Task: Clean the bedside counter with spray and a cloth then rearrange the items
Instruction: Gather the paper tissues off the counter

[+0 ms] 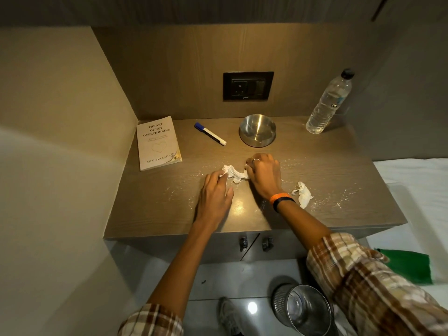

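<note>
The only text you can read is on the cover of the book at the back left of the tabletop. The title "THE ART OF NOT OVERTHINKING" runs in dark capitals over three lines, and the name "SHAURYA KAPOOR" stands near the bottom edge. Between them you see an outlined heart and a subtitle too small to read. The bottle has a label with illegible dark lettering, and the socket plate bears a tiny unreadable mark.
</note>
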Demonstrator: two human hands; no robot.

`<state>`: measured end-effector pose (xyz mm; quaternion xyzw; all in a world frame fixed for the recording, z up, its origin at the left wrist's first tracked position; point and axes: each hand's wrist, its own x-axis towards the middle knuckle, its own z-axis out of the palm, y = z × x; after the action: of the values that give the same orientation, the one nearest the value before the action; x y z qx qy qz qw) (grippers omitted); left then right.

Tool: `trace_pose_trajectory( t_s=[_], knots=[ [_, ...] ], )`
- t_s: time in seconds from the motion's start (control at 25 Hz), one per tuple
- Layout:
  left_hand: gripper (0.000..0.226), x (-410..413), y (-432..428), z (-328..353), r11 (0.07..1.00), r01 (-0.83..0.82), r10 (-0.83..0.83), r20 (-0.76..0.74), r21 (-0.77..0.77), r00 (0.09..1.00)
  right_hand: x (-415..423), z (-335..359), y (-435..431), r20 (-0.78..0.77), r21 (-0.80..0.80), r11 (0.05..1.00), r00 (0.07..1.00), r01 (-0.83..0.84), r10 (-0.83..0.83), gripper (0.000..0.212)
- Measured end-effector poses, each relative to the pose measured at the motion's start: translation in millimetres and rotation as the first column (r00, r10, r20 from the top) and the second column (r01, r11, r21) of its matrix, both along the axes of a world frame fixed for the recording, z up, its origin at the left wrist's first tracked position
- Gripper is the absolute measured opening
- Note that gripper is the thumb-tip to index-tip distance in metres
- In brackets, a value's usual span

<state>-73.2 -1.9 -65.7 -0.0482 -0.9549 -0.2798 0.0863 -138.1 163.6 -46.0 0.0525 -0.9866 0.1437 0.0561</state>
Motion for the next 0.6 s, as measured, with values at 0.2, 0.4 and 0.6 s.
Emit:
trace_pose_trajectory(
  t_s=[0.2, 0.4, 0.6],
  knots=[
    [0.054, -29.5, 26.3, -0.9, 0.997, 0.069, -0.069, -0.014, -0.038, 0.997, -2.8, 5.5, 12.3, 0.036, -0.017, 0.997, 0.997, -0.074, 0.075, 0.026],
    [0.049, -44.2, 50.7, -6.8, 0.982, 0.152, -0.154, -0.006, -0.115, 0.988, 30.1, 23.7, 65.4, -0.037, -0.185, 0.976, 0.992, 0.114, -0.123, 0.020],
    [0.055, -49.1, 83.0, -2.0, 0.979, 0.162, -0.165, -0.009, -0.123, 0.986, 76.1, 19.3, 114.9, 0.095, -0.231, 0.931, 0.959, 0.284, -0.268, 0.022]
  ],
)
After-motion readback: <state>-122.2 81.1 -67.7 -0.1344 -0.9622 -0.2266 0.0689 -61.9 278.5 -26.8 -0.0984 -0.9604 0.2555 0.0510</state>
